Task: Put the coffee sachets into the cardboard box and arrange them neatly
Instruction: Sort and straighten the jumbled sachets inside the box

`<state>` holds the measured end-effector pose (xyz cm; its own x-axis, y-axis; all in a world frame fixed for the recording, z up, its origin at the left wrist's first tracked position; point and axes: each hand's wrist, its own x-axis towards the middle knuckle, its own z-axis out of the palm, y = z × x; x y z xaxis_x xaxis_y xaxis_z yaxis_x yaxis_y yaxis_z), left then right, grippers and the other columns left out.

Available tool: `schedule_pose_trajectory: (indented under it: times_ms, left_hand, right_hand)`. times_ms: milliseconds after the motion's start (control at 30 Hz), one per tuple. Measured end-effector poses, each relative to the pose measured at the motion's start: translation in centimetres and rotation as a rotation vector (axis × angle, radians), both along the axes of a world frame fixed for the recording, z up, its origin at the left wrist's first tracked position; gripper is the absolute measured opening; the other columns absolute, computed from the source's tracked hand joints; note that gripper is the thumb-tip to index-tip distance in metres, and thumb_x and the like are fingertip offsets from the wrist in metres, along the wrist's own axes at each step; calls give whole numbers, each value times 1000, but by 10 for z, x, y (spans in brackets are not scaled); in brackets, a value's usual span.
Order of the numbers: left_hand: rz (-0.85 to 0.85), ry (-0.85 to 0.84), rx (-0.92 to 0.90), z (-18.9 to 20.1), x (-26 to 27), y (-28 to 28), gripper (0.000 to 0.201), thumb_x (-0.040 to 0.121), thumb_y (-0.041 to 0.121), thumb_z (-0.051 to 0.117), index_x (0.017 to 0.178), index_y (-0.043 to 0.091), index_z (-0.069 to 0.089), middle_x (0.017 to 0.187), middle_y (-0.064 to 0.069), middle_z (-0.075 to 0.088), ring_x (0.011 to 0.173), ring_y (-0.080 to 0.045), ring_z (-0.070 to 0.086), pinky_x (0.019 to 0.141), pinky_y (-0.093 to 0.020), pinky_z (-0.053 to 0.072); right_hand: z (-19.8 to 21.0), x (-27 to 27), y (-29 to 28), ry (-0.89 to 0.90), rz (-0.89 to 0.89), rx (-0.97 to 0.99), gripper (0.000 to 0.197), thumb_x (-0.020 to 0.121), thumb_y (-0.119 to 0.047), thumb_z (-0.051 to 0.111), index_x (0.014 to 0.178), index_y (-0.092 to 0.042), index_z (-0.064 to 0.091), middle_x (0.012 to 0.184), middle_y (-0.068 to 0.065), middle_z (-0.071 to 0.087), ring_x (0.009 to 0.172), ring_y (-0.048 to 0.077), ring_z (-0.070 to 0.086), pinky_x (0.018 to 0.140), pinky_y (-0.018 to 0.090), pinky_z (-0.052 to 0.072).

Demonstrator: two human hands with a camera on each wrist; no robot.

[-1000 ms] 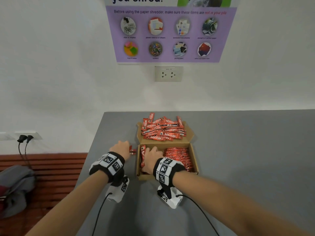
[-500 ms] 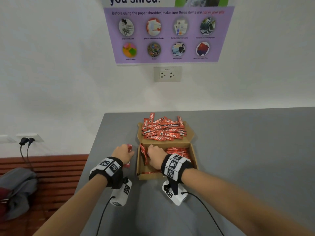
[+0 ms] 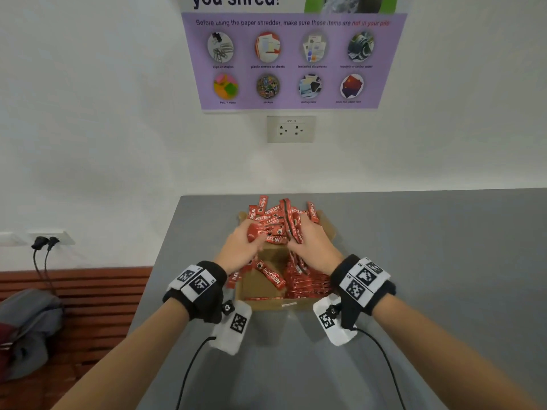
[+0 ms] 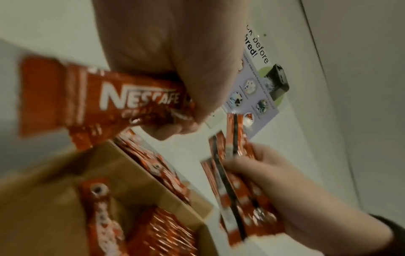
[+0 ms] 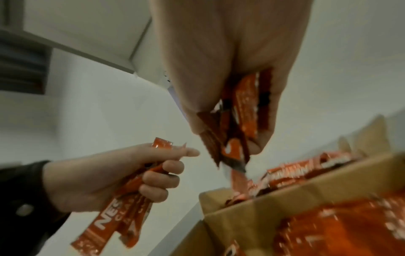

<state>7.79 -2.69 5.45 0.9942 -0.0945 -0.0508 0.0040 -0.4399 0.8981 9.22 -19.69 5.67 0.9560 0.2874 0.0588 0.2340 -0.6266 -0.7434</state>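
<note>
An open cardboard box (image 3: 272, 304) sits on the grey table. A packed row of red coffee sachets (image 3: 307, 281) fills its right side, and a loose sachet (image 3: 270, 276) lies slanted in its left side. More sachets are heaped on the far flap (image 3: 278, 210). My left hand (image 3: 241, 247) grips a few sachets (image 4: 105, 98) above the box's far edge. My right hand (image 3: 312, 244) pinches a small bundle of sachets (image 5: 243, 117) beside it, over the box.
The table (image 3: 429, 276) ends at a white wall with a socket (image 3: 290, 129) and a purple poster (image 3: 291, 59). To the left, below table level, a wooden bench (image 3: 88, 294) holds a grey bag (image 3: 26, 329). Wrist camera cables trail toward me.
Both hands have risen from the box's left side and moved forward over its far edge, each now holding sachets. A sachet now lies slanted in the box's left side.
</note>
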Motion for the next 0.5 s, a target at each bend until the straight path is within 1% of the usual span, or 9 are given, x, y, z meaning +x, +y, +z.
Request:
schedule_pose_trajectory:
  times_ms: [33, 100, 167, 233, 300, 367, 433, 467, 500]
  left_hand:
    - [-48, 27, -45, 4, -2, -7, 28, 93, 25, 54, 118, 15, 47, 64, 7, 51, 41, -4, 45, 44, -17, 40]
    - [-111, 79, -97, 6, -4, -17, 40, 89, 35, 58, 123, 20, 44, 55, 9, 50, 37, -2, 44, 45, -17, 40]
    - [-186, 162, -160, 3, -4, -21, 50, 86, 40, 59, 128, 19, 40, 44, 7, 51, 38, -4, 44, 46, -17, 40]
    - [-265, 238, -262, 0, -6, -20, 60, 84, 31, 66, 134, 19, 36, 42, 7, 50, 38, -5, 43, 45, -17, 40]
    - [-303, 278, -315, 1, -7, -15, 60, 82, 16, 70, 131, 26, 36, 46, 7, 53, 39, -5, 44, 45, -17, 41]
    - [-336, 297, -311, 3, -10, -12, 58, 81, 5, 69, 124, 31, 39, 51, 6, 58, 40, -4, 45, 46, -16, 42]
    - [-334, 293, -260, 5, -13, -13, 55, 80, 1, 68, 117, 33, 42, 55, 8, 63, 42, -3, 48, 47, -16, 44]
    - [-316, 261, -220, 3, -14, -14, 54, 80, 1, 68, 115, 33, 42, 60, 10, 65, 47, -2, 53, 51, -17, 47]
    - [-283, 211, -183, 1, -15, -16, 54, 79, 2, 70, 116, 31, 43, 71, 11, 67, 60, -2, 59, 62, -19, 52]
  right_hand:
    - [3, -1, 1, -28, 1, 21, 19, 89, -10, 57, 103, -7, 44, 90, 3, 58, 80, 16, 59, 63, 18, 47]
    - [7, -3, 5, -86, -14, 64, 23, 89, -8, 56, 109, -2, 46, 95, 2, 57, 83, 14, 57, 67, 13, 47]
    - [9, -6, 10, -95, -50, 142, 19, 89, -2, 50, 107, 0, 45, 91, 2, 56, 82, 13, 54, 68, 13, 47]
    - [7, -9, 16, -60, -83, 231, 13, 90, -2, 46, 102, 0, 42, 88, 6, 57, 78, 18, 56, 72, 27, 51]
    - [2, -9, 21, -33, -110, 283, 14, 93, -7, 45, 104, 0, 41, 95, 12, 59, 86, 23, 59, 80, 39, 51]
    - [-3, -10, 26, 28, -117, 337, 18, 96, -12, 43, 111, 0, 41, 106, 13, 58, 96, 22, 58, 86, 37, 48]
    - [-5, -12, 31, 101, -111, 397, 19, 97, -11, 40, 113, 0, 39, 111, 15, 56, 102, 24, 56, 87, 32, 46]
    - [-7, -12, 33, 125, -107, 419, 19, 96, -9, 39, 113, 0, 39, 111, 17, 55, 104, 27, 55, 87, 33, 46]
    - [-7, -13, 37, 141, -98, 433, 19, 96, -8, 38, 113, 0, 38, 111, 19, 54, 105, 28, 54, 87, 33, 45]
